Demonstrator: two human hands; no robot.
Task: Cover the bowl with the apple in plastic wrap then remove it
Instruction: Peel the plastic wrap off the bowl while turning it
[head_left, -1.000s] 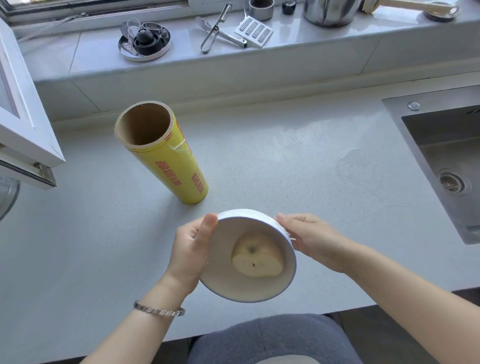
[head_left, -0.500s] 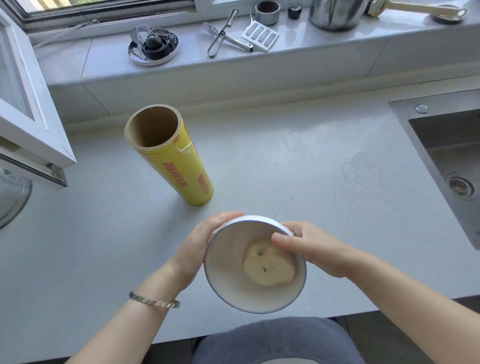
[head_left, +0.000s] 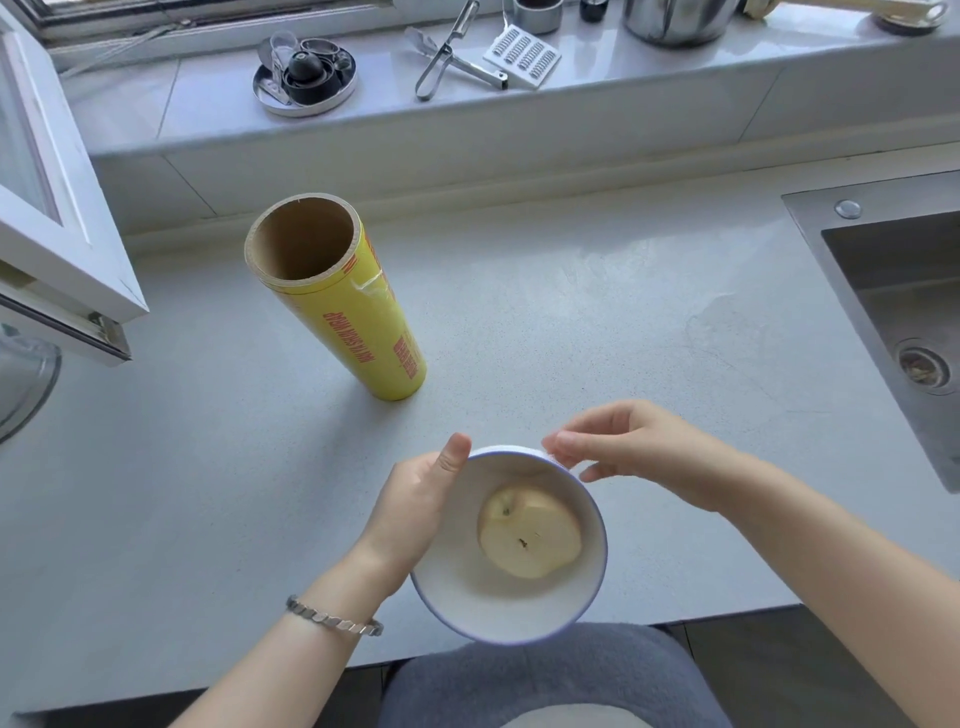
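Now at near bench (head_left: 571, 322) edge | bowl (head_left: 467, 597) with apple (head_left: 529, 531) overhanging edge, left hand (head_left: 415, 504) grip grasping its left rim | right hand (head_left: 623, 447) grip pinching far rim, film there too faint to confirm | wrap roll (head_left: 353, 312) upright, well apart | open bench right toward sink (head_left: 893, 291)

pale countertop (head_left: 571, 322), steel sink (head_left: 893, 291) — daylit windowsill (head_left: 623, 88)

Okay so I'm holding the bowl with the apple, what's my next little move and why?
Probably peel upward with the right hand: its fingertips pinch at the far rim of the bowl, seemingly on a wrap edge, though film is hard to see. The left hand steadies the bowl with the apple inside.
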